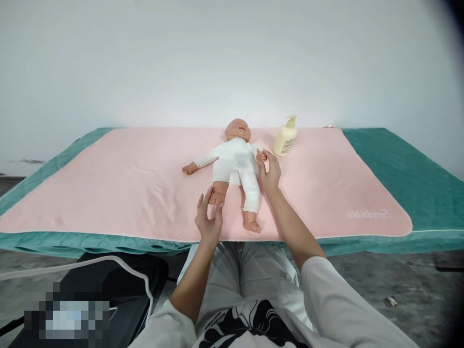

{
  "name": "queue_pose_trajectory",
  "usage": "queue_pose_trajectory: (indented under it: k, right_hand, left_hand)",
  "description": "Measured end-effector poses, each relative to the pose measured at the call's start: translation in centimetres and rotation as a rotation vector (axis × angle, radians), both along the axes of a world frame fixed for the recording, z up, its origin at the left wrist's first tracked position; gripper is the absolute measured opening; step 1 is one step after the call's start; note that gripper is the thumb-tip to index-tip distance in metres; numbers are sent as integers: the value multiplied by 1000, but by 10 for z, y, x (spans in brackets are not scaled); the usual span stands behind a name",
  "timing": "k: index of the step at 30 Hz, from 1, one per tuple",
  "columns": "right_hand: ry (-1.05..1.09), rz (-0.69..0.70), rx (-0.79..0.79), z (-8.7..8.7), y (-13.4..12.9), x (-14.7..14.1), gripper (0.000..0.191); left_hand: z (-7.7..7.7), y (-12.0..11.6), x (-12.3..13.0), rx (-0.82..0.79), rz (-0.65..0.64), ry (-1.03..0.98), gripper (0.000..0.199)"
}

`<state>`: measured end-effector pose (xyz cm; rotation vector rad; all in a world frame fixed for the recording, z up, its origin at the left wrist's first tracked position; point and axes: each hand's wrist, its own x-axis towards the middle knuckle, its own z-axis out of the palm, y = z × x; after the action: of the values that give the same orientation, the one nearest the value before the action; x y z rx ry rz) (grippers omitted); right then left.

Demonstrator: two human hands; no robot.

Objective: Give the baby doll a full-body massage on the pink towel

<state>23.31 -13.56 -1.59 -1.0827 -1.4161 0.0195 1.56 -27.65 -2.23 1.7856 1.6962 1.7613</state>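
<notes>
A baby doll (237, 157) in a white long-sleeved cloth suit lies on its back, head toward the wall. My left hand (210, 217) has its thumb and fingers around the doll's bare foot on the left, and that leg looks bent. With my right hand (270, 174) I hold the doll's small hand on the right between fingers and thumb; the exact contact is partly hidden. The doll's other arm stretches out to the left on the mat. Its other leg points toward me, bare foot resting on the mat. A pale yellow pump bottle (285, 139) stands just beyond my right hand.
Beneath the doll is a pink mat (126, 188) spread over a green-covered table (409, 169). A pale wall (217, 58) rises behind the table. At lower left, a black case or seat (119, 285) and a light cable (108, 259) sit below the table edge.
</notes>
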Motion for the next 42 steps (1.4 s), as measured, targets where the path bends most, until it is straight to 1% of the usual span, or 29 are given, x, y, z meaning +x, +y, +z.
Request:
queue_pose_trajectory:
  k: [5, 8, 11, 15, 23, 27, 31, 36, 42]
  right_hand:
    - [-284, 113, 24, 1, 4, -7, 36]
    - [-382, 153, 54, 1, 4, -8, 34]
    - [-438, 190, 56, 0, 6, -8, 33]
    - [-471, 225, 72, -3, 7, -9, 32]
    - [-489, 242, 2, -1, 7, -10, 33]
    - [-437, 255, -13, -2, 6, -9, 32]
    - [-333, 194, -31, -3, 5, -5, 29]
    - [-83, 63, -26, -3, 4, 7, 36]
    - [219, -66, -120, -6, 4, 26, 52]
  left_hand:
    - [26, 24, 7, 60, -29, 52, 49]
    - [37, 34, 13, 75, -36, 69, 49]
    - [44, 43, 18, 55, -70, 73, 50]
    - [47, 52, 20, 48, -104, 72, 50]
    - [47, 55, 19, 46, -94, 82, 48]
    - [48, 52, 17, 37, -111, 81, 47]
    - [45, 45, 15, 43, -110, 69, 46]
    - [32, 27, 13, 44, -93, 21, 47]
    - [5, -3, 3, 11, -75, -1, 51]
